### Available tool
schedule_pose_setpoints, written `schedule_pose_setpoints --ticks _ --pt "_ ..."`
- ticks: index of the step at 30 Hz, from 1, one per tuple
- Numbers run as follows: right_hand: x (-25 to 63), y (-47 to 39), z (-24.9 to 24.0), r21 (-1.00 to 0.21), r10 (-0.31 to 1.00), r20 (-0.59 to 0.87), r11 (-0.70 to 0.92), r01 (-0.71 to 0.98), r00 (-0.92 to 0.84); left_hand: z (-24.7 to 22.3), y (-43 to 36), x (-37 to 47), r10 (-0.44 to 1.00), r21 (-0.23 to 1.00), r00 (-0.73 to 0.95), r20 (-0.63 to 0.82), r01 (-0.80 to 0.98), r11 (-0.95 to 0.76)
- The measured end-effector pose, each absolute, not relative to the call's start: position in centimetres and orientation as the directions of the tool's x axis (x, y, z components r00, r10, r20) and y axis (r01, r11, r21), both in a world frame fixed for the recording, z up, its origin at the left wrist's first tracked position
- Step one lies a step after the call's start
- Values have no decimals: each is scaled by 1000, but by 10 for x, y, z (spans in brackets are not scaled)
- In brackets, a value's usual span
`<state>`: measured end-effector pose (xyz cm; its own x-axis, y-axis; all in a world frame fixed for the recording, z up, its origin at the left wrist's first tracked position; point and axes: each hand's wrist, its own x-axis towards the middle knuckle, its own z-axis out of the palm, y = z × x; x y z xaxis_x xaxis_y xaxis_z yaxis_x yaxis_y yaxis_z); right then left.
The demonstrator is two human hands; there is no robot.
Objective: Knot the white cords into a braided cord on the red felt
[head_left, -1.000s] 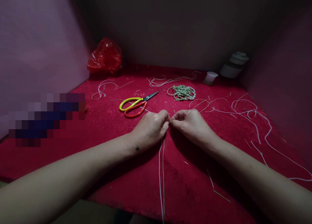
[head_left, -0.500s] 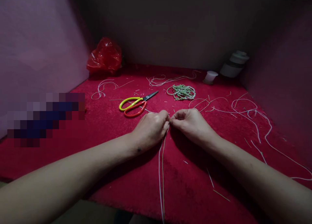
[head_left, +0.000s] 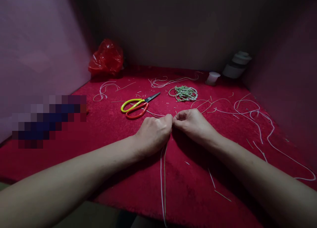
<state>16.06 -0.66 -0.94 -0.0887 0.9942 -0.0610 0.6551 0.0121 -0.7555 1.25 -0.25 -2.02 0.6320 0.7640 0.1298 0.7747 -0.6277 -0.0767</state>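
Note:
Two thin cords (head_left: 164,178), one white and one greenish, run from beneath my left hand (head_left: 156,133) down over the table's front edge. My left hand is closed on the cords, knuckles up. Right beside it, my right hand (head_left: 194,124) pinches at the same spot with thumb and index finger; the bit between the fingertips is too small to make out clearly. Scissors (head_left: 141,105) with one yellow and one red handle lie just beyond my left hand. A bundle of green and white braided cord (head_left: 184,93) rests beyond my right hand.
The red cloth-covered table (head_left: 104,132) carries loose white strings (head_left: 272,129) at the right and more strings (head_left: 173,82) at the back. A red plastic bag (head_left: 106,58) sits back left. A white spool (head_left: 212,78) and a jar (head_left: 236,65) stand back right.
My left hand has rolled slightly, its knuckles now turned further over the cords, hiding their upper part. My right hand has stayed nearly in place, still pinching. The view has shifted slightly.

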Motion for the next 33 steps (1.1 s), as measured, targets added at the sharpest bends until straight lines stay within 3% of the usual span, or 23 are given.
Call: schedule_pose_setpoints --ticks 3,13,24,33 --pt "161 -6 -12 -753 996 -22 37 657 -82 -18 -2 13 792 -4 595 135 800 -600" --pt "162 -8 -18 -745 990 142 124 655 -26 -15 6 6 855 427 482 192 743 -515" --pt "157 -13 -17 -714 995 104 77 695 -4 -9 7 7 896 631 427 125 662 -404" --pt "153 -10 -16 -726 998 55 24 687 22 -8 8 8 897 681 428 109 625 -381"
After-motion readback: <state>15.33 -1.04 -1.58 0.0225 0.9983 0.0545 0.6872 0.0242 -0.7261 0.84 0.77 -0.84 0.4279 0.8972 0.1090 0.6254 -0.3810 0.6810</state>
